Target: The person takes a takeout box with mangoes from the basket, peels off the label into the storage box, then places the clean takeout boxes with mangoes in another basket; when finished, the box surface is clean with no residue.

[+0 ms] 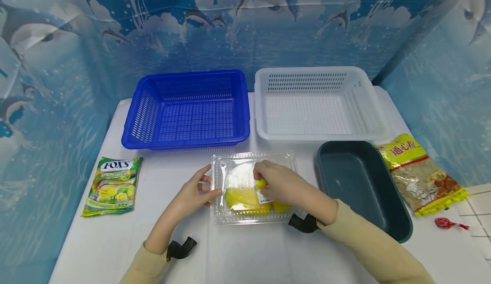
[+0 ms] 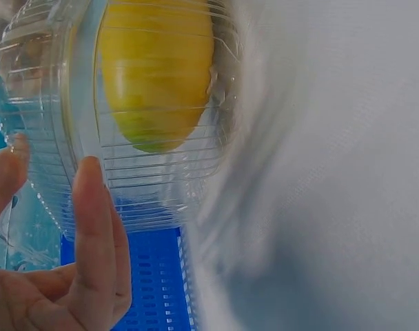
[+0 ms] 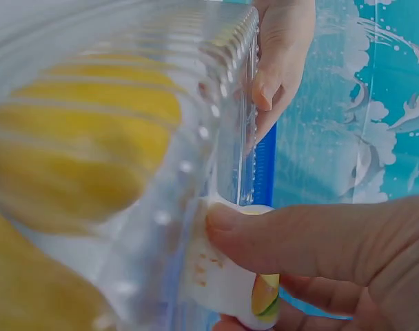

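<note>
A clear plastic box (image 1: 230,216) with a lid lies on the white table, several yellow fruits (image 1: 245,196) (image 2: 158,69) (image 3: 92,131) inside. The right hand (image 1: 281,184) (image 3: 333,255) pinches a white label (image 1: 263,196) (image 3: 208,276) with a fruit picture, between thumb and fingers at the top of the box. At the box's left edge, the left hand (image 1: 193,194) (image 2: 65,269) touches the plastic, its thumb on the lid and its fingers loosely extended beside the side wall. Part of the label is hidden behind the right hand in the head view.
Behind the box stand a blue basket (image 1: 186,143) and a white basket (image 1: 322,137). A dark green tray (image 1: 356,181) is on its right, then a noodle bag (image 1: 422,173) and a red lollipop (image 1: 443,223). A green candy bag (image 1: 113,186) lies at left.
</note>
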{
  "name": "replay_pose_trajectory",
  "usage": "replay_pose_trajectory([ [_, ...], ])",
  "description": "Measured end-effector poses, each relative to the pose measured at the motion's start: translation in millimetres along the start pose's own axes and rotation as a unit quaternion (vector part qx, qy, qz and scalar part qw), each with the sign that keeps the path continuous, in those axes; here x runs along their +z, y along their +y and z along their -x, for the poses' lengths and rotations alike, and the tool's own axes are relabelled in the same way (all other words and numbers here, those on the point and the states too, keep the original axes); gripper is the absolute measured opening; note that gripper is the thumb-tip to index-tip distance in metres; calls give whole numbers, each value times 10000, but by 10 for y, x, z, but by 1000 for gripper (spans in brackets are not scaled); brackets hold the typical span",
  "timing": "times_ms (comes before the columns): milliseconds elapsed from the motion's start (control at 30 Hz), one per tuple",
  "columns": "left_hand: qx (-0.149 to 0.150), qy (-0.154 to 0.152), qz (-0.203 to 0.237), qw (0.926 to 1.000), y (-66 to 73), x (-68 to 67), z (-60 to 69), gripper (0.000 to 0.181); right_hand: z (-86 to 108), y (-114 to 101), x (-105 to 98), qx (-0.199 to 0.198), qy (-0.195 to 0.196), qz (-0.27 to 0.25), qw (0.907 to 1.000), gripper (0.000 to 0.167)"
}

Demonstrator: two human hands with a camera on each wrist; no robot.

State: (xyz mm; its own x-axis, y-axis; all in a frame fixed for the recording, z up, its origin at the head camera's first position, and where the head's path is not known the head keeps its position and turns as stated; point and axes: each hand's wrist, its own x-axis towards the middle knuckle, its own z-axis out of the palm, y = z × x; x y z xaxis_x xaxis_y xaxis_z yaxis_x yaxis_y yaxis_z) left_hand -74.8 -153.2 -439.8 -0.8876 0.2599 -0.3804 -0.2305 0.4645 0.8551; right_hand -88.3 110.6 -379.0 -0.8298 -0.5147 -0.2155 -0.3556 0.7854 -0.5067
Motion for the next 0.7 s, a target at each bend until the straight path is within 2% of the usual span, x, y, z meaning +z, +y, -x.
replay_pose_trajectory([
  [167, -46, 36, -24, 10000, 9, 14, 6, 87, 99, 24, 30, 7, 593, -336, 9977, 32],
  [300, -97, 40, -37, 9999, 14, 25, 4, 87, 164, 92, -3, -411, 1115, -661, 9907, 19],
  [400, -100, 12, -34, 9999, 9, 28, 3, 87, 254, 205, -117, -412, 1514, -1030, 9822, 13],
  [467, -106, 6, -23, 9999, 4, 25, 4, 86, 348, 341, -231, -134, 1838, -1186, 9757, 13],
  [600, -107, 19, -42, 9999, 0, 10, 12, 87, 567, 791, -462, 919, 2307, -1285, 9601, 17],
  [700, -99, 5, -83, 9999, 2, -5, 20, 87, 704, 1220, -541, 1595, 2202, -1478, 9509, 25],
])
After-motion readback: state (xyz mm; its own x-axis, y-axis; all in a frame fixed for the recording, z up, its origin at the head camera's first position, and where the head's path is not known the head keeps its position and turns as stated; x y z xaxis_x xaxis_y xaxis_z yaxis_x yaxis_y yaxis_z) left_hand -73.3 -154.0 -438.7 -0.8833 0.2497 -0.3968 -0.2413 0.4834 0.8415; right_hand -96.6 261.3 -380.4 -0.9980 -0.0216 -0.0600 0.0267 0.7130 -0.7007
